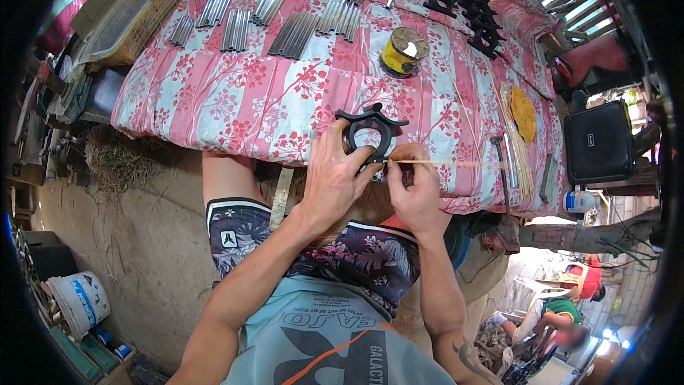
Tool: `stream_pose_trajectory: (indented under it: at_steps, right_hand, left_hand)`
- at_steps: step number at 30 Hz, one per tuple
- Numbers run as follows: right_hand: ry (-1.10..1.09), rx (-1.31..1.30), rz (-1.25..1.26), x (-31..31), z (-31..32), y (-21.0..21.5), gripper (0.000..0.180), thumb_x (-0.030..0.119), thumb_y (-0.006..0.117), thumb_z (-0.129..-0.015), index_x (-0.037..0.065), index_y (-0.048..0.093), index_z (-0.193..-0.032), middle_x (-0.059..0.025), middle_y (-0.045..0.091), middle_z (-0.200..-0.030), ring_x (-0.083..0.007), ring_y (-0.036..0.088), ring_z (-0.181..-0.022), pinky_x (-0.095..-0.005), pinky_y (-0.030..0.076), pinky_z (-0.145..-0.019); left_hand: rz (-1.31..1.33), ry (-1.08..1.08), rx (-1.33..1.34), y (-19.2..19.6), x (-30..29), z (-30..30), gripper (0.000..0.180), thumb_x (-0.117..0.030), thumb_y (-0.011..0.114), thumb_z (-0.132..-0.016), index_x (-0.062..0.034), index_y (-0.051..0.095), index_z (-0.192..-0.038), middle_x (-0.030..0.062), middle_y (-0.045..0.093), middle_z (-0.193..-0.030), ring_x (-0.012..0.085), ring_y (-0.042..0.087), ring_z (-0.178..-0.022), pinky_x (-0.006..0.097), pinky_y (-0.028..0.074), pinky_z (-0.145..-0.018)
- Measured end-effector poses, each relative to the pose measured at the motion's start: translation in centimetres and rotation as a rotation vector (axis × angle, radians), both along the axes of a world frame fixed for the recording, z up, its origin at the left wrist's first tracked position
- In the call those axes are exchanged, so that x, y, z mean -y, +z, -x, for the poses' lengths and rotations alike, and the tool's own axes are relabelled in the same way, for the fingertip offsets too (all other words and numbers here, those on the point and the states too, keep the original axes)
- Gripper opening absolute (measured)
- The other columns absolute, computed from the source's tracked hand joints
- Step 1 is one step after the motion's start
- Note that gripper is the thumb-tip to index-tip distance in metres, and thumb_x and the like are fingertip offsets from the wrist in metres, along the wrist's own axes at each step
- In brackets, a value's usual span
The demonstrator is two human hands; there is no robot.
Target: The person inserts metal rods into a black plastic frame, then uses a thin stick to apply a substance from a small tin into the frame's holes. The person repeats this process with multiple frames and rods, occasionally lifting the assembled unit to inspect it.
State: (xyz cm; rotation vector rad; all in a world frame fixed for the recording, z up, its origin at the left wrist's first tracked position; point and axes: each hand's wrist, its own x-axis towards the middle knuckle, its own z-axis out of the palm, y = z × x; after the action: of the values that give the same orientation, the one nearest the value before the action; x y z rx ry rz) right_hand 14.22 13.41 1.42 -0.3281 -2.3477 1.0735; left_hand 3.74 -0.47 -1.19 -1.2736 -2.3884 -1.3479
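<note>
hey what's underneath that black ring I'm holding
Floral pink-and-white cloth shows through the opening of the black ring. What lies directly beneath its solid parts and your left hand is covered.

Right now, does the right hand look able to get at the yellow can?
Likely yes, though the right hand pinches a thin stick and would probably need to release it first; patterned cloth leads to the yellow can, passing right of the black ring piece.
</note>
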Motion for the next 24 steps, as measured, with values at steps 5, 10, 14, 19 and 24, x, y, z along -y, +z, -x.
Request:
stream_pose_trajectory:
  at_steps: [5, 10, 14, 19, 24]
  right_hand:
    - [0.059, 0.01, -0.259, 1.1, -0.4, -1.1, 0.027, -0.011, 0.062, -0.091, -0.001, 0.05, -0.112, -0.0222, 0.054, -0.102, -0.0431, 0.059, -0.088, -0.0514, 0.049, -0.076]
    - [0.057, 0.004, -0.269, 1.0, -0.2, -1.8, 0.024, -0.009, 0.063, -0.093, -0.001, 0.05, -0.111, -0.0228, 0.052, -0.101, -0.0436, 0.058, -0.086, -0.0512, 0.049, -0.075]
    - [0.032, -0.025, -0.275, 0.8, 0.3, -1.1, 0.018, -0.005, 0.063, -0.095, -0.001, 0.052, -0.108, -0.0223, 0.057, -0.096, -0.0409, 0.061, -0.08, -0.047, 0.05, -0.069]
    - [-0.065, 0.298, 0.466, -3.0, 1.1, 1.2, 0.011, 0.002, 0.069, -0.097, -0.001, 0.059, -0.101, -0.0082, 0.064, -0.083, -0.0168, 0.061, -0.07, -0.0323, 0.048, -0.062]
    - [-0.089, 0.442, 0.605, -10.9, -0.7, 2.7, 0.019, 0.011, 0.073, -0.095, -0.005, 0.068, -0.104, -0.0104, 0.072, -0.086, -0.0143, 0.065, -0.073, -0.0329, 0.052, -0.066]
  left_hand:
    - [0.007, 0.008, 0.002, -0.2, -0.1, -0.1, 0.032, -0.022, 0.085, -0.083, -0.0069, 0.076, -0.109, 0.0253, 0.054, -0.137, 0.0401, 0.057, -0.113, 0.05, 0.044, -0.093]
    - [0.013, -0.004, 0.023, 0.0, -0.1, -0.1, 0.032, -0.021, 0.085, -0.082, -0.0076, 0.076, -0.11, 0.025, 0.054, -0.135, 0.0395, 0.057, -0.113, 0.05, 0.044, -0.093]
    - [0.017, 0.007, 0.003, -0.1, -0.1, -0.1, 0.037, -0.017, 0.089, -0.078, -0.0085, 0.077, -0.112, 0.0237, 0.054, -0.131, 0.0387, 0.056, -0.106, 0.049, 0.047, -0.092]
    - [0.004, -0.015, 0.032, -0.2, -0.1, -0.1, 0.033, -0.021, 0.088, -0.081, -0.0075, 0.077, -0.108, 0.0252, 0.056, -0.132, 0.0393, 0.056, -0.114, 0.05, 0.044, -0.092]
    - [0.034, -0.02, 0.005, 1.3, 0.0, 0.2, 0.032, -0.022, 0.088, -0.081, -0.0069, 0.077, -0.107, 0.0271, 0.055, -0.138, 0.0411, 0.056, -0.117, 0.051, 0.043, -0.096]
